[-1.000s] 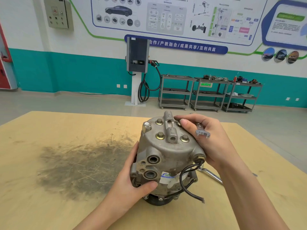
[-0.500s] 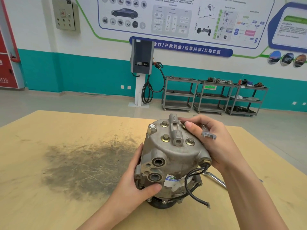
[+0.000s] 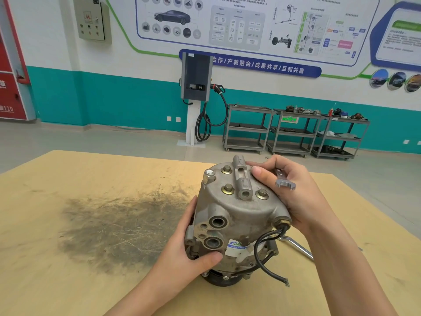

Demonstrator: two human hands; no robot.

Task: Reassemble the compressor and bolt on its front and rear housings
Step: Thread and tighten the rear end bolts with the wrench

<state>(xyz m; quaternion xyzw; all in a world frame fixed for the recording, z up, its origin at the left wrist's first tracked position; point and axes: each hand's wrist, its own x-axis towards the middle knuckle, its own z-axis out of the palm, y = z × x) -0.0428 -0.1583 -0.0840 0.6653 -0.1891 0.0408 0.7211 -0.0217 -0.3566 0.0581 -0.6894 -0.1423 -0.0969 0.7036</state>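
both hands clasp the compressor [image 3: 234, 215]: my left hand [image 3: 182, 256] wraps its lower side, thumb under the 2 ports, and my right hand [image 3: 293, 197] cups the bolted top housing with a small open-end wrench [image 3: 283, 180] pinned under its fingers. i see it standing pulley-down, tilted, on the tan table [image 3: 91, 281], right of a dark scuffed stain [image 3: 114, 229]. another wrench [image 3: 298, 246] lies behind it. 3 grey carts [image 3: 293, 131] and a wall charger [image 3: 197, 76] line the teal-banded wall.
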